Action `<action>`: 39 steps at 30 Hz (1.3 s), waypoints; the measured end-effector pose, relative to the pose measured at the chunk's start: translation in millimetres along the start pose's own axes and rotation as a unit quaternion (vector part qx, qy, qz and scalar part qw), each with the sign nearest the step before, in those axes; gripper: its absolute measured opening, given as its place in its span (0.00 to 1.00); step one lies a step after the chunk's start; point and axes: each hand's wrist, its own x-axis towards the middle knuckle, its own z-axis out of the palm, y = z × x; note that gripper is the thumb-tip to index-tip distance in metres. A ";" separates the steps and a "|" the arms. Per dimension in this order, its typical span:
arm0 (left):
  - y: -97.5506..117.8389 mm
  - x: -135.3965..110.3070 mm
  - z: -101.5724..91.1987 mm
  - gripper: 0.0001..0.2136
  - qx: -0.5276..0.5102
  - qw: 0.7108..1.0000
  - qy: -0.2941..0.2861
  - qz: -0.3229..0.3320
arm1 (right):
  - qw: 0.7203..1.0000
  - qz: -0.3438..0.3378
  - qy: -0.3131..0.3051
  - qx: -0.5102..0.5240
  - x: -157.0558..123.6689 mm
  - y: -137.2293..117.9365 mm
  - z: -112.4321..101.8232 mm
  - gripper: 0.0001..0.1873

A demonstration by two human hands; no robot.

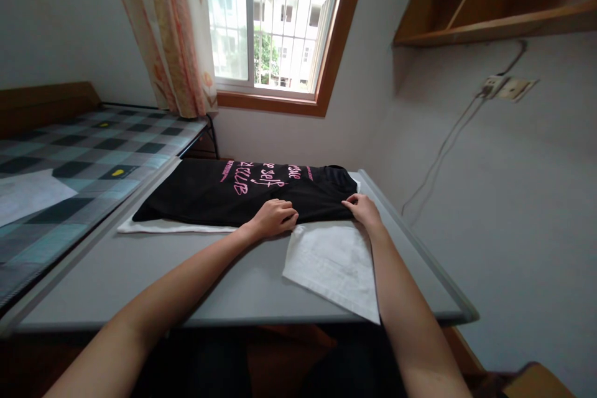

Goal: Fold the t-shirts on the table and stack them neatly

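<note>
Bare forearms (pixel 410 305) reach to a black garment (pixel 205 189), long axis left-to-right.
Left hand (pixel 275 217) curls at its near edge, grip unclear; right hand (pixel 364 209) pinches it nearer the right end.

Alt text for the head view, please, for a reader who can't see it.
A person's left hand and right hand touch the near edge of a black, pink-lettered garment lying over white cloth on a gray table.

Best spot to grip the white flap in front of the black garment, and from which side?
Likely the near right corner of the white flap, pinched from the front. The flap lies flat on the table, and that corner reaches the table's front edge, so a fingertip might slip under. The right forearm crowds its right side.
</note>
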 end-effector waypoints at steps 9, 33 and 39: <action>-1.9 -1.0 5.1 0.09 -0.069 0.997 -0.043 -0.010 | 0.993 0.010 -0.045 0.107 7.0 14.4 -5.1 0.14; -2.3 -3.9 18.3 0.29 0.044 0.980 -0.109 -0.161 | 0.965 -0.116 -0.195 -0.133 -35.0 -66.9 21.1 0.36; -3.5 -5.0 19.1 0.30 0.048 0.978 -0.119 -0.162 | 0.968 -0.070 -0.188 -0.150 -30.5 -59.5 15.6 0.36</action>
